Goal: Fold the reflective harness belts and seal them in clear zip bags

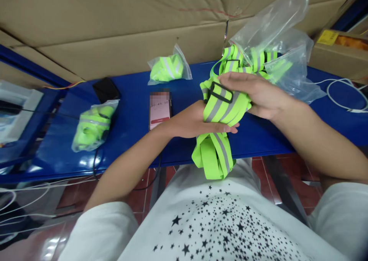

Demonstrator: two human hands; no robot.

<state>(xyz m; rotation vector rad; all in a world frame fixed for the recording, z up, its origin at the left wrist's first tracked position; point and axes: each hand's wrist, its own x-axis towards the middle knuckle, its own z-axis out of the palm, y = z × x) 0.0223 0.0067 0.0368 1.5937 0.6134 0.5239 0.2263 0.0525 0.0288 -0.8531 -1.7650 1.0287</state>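
Observation:
A folded neon yellow-green reflective strap (227,109) with grey stripes and a black slider buckle is held between my two hands, above the front part of the table. My left hand (198,121) cups it from the left and below, thumb hidden behind the folds. My right hand (257,94) grips the same bundle from the right, its fingers across the top and back. Loops of strap (214,155) hang below my left hand, over the table's front edge. Behind the hands, more reflective straps (232,58) spill out of a large clear plastic bag (276,19).
Two clear bags of neon straps, one bagged bundle (166,68) at the back and another bagged bundle (94,125) at left, lie on the blue table (129,88). A phone (160,109) showing a timer, a black object (105,89), a white cable (345,96) and cardboard boxes (339,54) surround them.

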